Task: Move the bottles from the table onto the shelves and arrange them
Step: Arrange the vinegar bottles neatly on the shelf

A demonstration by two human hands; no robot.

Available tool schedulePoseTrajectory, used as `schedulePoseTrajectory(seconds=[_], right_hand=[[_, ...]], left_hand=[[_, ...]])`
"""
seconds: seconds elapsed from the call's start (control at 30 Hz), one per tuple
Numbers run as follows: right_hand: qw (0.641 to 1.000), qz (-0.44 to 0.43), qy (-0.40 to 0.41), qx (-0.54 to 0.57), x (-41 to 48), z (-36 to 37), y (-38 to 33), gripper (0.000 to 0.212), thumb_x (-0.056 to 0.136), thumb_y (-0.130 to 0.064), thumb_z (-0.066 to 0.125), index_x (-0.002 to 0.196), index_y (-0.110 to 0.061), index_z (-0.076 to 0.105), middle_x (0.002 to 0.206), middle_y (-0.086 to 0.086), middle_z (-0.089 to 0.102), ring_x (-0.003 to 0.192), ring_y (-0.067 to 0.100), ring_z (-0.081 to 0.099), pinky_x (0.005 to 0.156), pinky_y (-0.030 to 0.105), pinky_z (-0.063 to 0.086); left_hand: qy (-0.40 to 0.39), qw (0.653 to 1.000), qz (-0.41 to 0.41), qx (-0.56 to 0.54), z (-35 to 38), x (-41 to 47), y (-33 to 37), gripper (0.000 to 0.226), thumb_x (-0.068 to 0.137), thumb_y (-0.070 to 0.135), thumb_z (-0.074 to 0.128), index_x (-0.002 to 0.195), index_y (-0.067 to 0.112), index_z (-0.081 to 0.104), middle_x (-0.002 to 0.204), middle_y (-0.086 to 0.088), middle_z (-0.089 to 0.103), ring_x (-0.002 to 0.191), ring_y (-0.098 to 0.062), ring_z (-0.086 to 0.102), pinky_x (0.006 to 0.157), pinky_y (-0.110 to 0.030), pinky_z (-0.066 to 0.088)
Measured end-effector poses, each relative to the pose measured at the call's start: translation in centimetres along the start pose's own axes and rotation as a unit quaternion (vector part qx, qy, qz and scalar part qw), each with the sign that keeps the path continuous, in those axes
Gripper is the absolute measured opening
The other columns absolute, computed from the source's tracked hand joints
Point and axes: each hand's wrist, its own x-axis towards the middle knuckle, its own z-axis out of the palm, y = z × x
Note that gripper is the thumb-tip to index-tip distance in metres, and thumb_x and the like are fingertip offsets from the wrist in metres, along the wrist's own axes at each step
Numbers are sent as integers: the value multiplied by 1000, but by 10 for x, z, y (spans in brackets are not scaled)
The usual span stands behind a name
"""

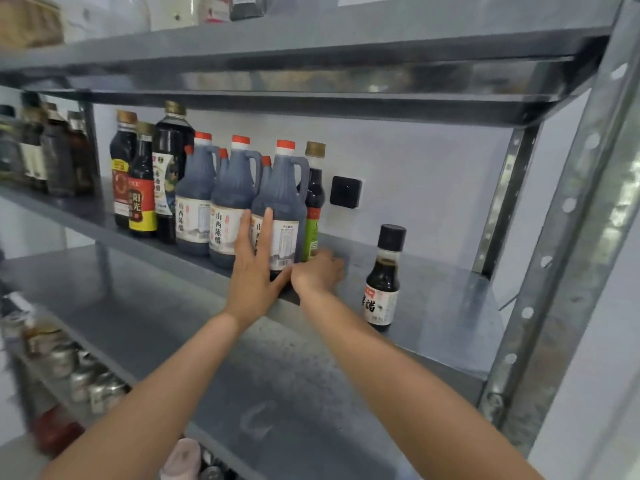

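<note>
Up close at the grey shelf point(433, 306), both arms reaching in. Left hand point(254, 268) flat against the front of the big jug point(282, 209) with the orange cap, fingers straight and a little apart, thumb stretched out along the bottom of the jug; pressing, not wrapped round. Right hand point(320, 271) low down just beside it, at the foot of the green-label bottle point(311, 233), blurry, so cannot tell if gripping or only touching. Big jug upright at the right end of a tight row, near the front edge of the shelf, with two more jugs point(230, 188) like it close on the left. Further left, dark bottles point(142, 188) with gold caps, all standing up. Off to the right, well apart from the row, one small bottle point(382, 282) with a black cap, upright and alone on the same shelf. On the wall behind, a black square point(345, 192).
</note>
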Motion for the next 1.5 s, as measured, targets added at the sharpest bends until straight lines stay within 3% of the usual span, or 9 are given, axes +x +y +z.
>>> schedulePoseTrajectory(seconds=[0.13, 0.27, 0.4, 0.57, 0.87, 0.97, 1.27, 1.4, 1.5], right_hand=[[998, 48, 31, 21, 9, 0, 0, 43, 87, -5, 58, 128, -3, 44, 136, 18, 37, 126, 34, 38, 101, 37, 37], [998, 36, 48, 2, 20, 1, 3, 43, 89, -5, 52, 131, -3, 43, 138, 17, 39, 128, 35, 38, 101, 41, 37], [999, -1, 8, -38, 32, 4, 5, 46, 90, -8, 50, 135, -12, 42, 138, 12, 46, 130, 33, 36, 101, 38, 36], [999, -4, -15, -46, 42, 14, 7, 28, 89, -25, 47, 114, -23, 57, 118, 11, 60, 115, 32, 50, 93, 40, 45], [996, 12, -60, -63, 67, 27, 15, 46, 78, -31, 54, 123, -33, 48, 119, 6, 59, 115, 31, 52, 98, 48, 43], [994, 4, -78, -76, 83, 36, 23, 38, 78, -34, 51, 117, -33, 50, 114, 4, 62, 110, 30, 55, 96, 48, 44], [996, 5, -45, -80, 36, 0, 3, 37, 88, -21, 52, 124, -19, 46, 124, 14, 52, 123, 34, 41, 102, 42, 38], [995, 4, -21, -100, 30, -8, 9, 42, 88, -27, 57, 126, -17, 42, 128, 13, 49, 131, 33, 29, 107, 41, 29], [995, 5, -16, -101, 24, -14, 14, 44, 86, -33, 61, 123, -18, 42, 129, 14, 48, 129, 32, 31, 100, 39, 30]], left_hand=[[10, 1000, -2, 9, 1, -1, 0, 99, 85, 26, 70, 153, 30, -3, 159, -17, -5, 148, -30, -2, 118, -45, 16], [18, 1000, -9, 0, 2, -1, 0, 94, 85, 27, 69, 153, 25, 5, 159, -17, -1, 148, -31, 1, 117, -50, 21], [17, 1000, -13, -1, 2, -2, 1, 94, 85, 29, 69, 153, 27, 4, 159, -17, 1, 148, -31, 2, 117, -49, 20], [23, 1000, -8, -9, 2, -2, 1, 92, 86, 28, 69, 151, 32, 4, 158, -17, 1, 147, -30, 4, 117, -48, 20], [23, 1000, -8, -7, 2, -2, 1, 91, 86, 31, 69, 150, 35, 4, 158, -18, 3, 147, -32, 6, 116, -52, 22], [23, 1000, -8, -2, 3, -1, 0, 91, 86, 32, 69, 150, 35, 4, 158, -18, 3, 147, -32, 6, 116, -52, 23], [28, 1000, -9, -3, 4, -2, -1, 91, 86, 31, 69, 151, 32, 6, 158, -19, 6, 146, -32, 7, 117, -46, 21], [27, 1000, -11, -5, 4, -1, -1, 90, 86, 31, 69, 151, 31, 6, 158, -20, 6, 146, -32, 8, 116, -52, 22], [26, 1000, -6, -3, 3, -2, 1, 88, 86, 35, 64, 151, 30, 6, 157, -21, 5, 146, -32, 8, 115, -54, 22]])
